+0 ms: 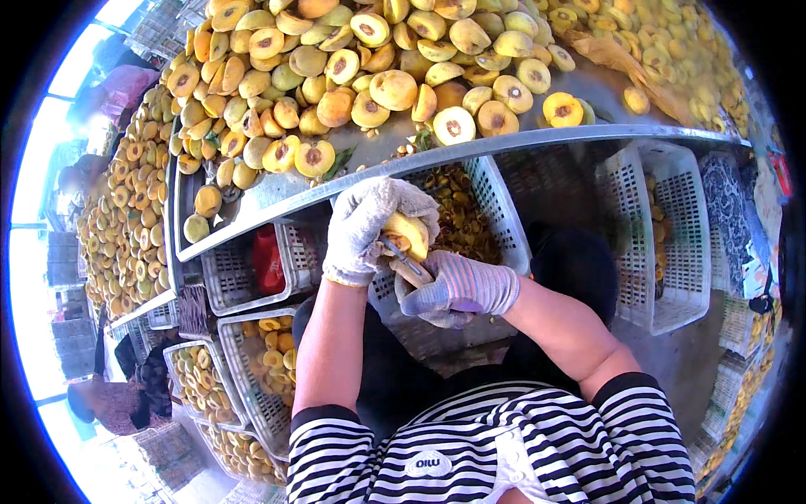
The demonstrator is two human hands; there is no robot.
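In my gloved left hand (363,223) is a yellow peach half (408,233), gripped by closed fingers above the white crate. My gloved right hand (466,288) is closed around a small pitting knife (411,270) with a pale handle. The knife's narrow metal end touches the lower edge of the peach, and its tip is hard to make out. Just beyond my hands, many halved peaches (336,105), several with brown pits showing, are heaped on a metal table (277,197).
Below my hands stands a white crate (495,202) of dark scraps. Crates of peach halves (273,357) are at the left, and another white crate (676,252) is at the right. The table's raised metal rim (504,149) runs across in front. A person (126,403) sits far left.
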